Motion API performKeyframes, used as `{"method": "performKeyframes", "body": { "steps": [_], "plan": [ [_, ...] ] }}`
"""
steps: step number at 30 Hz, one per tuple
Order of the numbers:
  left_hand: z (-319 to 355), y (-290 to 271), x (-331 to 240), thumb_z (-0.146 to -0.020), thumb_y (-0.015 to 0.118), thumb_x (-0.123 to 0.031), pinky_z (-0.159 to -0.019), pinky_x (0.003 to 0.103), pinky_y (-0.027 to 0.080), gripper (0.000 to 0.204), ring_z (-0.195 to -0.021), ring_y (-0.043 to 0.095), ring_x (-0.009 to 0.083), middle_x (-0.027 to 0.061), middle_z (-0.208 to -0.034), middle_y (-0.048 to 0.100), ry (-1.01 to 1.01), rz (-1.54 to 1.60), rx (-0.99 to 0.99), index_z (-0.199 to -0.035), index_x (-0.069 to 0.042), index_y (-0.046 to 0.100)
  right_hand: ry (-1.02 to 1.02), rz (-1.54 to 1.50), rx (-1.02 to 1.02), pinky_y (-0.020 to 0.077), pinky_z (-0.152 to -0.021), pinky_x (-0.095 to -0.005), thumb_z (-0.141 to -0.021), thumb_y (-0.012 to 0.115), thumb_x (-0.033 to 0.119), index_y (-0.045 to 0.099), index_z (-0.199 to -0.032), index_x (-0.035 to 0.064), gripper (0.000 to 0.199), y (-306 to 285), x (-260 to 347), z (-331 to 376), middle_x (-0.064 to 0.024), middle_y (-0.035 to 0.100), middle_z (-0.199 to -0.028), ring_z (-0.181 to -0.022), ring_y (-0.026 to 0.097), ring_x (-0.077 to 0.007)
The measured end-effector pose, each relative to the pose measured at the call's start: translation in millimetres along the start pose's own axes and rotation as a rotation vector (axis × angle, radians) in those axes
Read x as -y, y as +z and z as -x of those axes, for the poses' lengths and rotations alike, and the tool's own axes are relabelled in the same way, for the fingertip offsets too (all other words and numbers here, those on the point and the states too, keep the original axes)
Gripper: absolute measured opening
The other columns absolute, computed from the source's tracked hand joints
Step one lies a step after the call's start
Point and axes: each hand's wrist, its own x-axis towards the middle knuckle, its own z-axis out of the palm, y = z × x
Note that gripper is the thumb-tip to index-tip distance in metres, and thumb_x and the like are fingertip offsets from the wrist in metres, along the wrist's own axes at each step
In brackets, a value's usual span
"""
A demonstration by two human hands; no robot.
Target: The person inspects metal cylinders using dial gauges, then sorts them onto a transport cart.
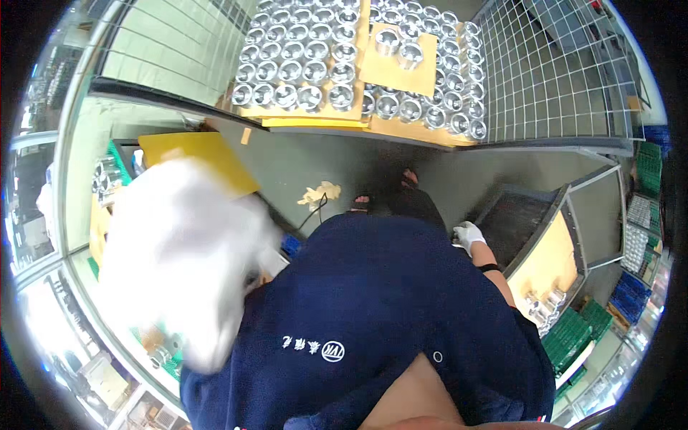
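Note:
A large white blur (183,251), apparently my gloved left hand close to the camera, fills the left side; motion smears its fingers, so whatever it holds does not show. Low on my right hangs my right hand (469,235) in a white glove, a black band round the wrist. Its fingers look curled in, and a small dark-and-pale edge shows beneath them, too small to name. Closest to that hand is a dark, framed panel (512,222). Beyond my feet, rows of shiny metal cups (290,72) stand on cardboard.
Wire mesh sides (559,79) flank the stacked cups. Over some of them lies a cardboard sheet (380,68) bearing a few cups. A yellow board (204,161) sits at left; crumpled pale scraps (319,193) and a cable lie on the floor. Green crates (573,337) stand at right.

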Motion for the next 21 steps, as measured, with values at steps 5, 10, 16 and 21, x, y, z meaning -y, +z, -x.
{"method": "performKeyframes", "body": {
  "steps": [5, 10, 16, 21],
  "plan": [
    [136.7, -20.2, 52.0, -0.085, 0.060, -0.032, -0.082, 0.042, 0.050, 0.040, -0.092, 0.064, 0.0349, 0.0169, -0.096, 0.067, -1.168, -0.641, 0.835, -0.116, -0.007, 0.058, -0.064, -0.041, -0.124, 0.0510, -0.054, -0.0326, -0.089, 0.055, 0.009, 0.054, -0.115, -0.0017, 0.028, 1.5, 11.1, 61.6, -0.0091, 0.058, -0.077, -0.061, 0.058, -0.0192],
    [267.1, -30.8, 94.1, -0.084, 0.057, -0.029, -0.090, 0.043, 0.048, 0.068, -0.101, 0.061, 0.0375, 0.0194, -0.107, 0.065, -1.240, -0.723, 1.208, -0.143, -0.012, 0.031, -0.075, 0.016, -0.198, 0.0529, -0.056, -0.0335, -0.090, 0.055, 0.007, 0.055, -0.111, -0.0027, 0.023, -12.1, 24.9, 105.9, -0.0109, 0.059, -0.077, -0.063, 0.059, -0.0202],
    [256.3, 50.4, 173.4, -0.083, 0.053, -0.027, -0.093, 0.042, 0.046, 0.068, -0.108, 0.059, 0.0371, 0.0220, -0.118, 0.061, -1.147, -0.725, 1.176, -0.145, -0.013, 0.030, -0.006, -0.216, -0.291, 0.0559, -0.059, -0.0330, -0.090, 0.055, 0.009, 0.055, -0.110, 0.0018, 0.021, -22.7, -17.5, 118.8, -0.0094, 0.060, -0.083, -0.064, 0.060, -0.0185],
    [281.8, 69.2, 215.1, -0.080, 0.054, -0.023, -0.094, 0.040, 0.045, 0.070, -0.111, 0.058, 0.0345, 0.0218, -0.123, 0.059, -1.239, -0.747, 1.317, -0.145, -0.013, 0.031, -0.011, 0.226, -0.371, 0.0519, -0.074, -0.0353, -0.086, 0.060, 0.020, 0.063, -0.109, 0.0013, 0.030, -5.0, -47.9, 145.0, -0.0147, 0.068, -0.090, -0.084, 0.066, -0.0247]
  ]
}}
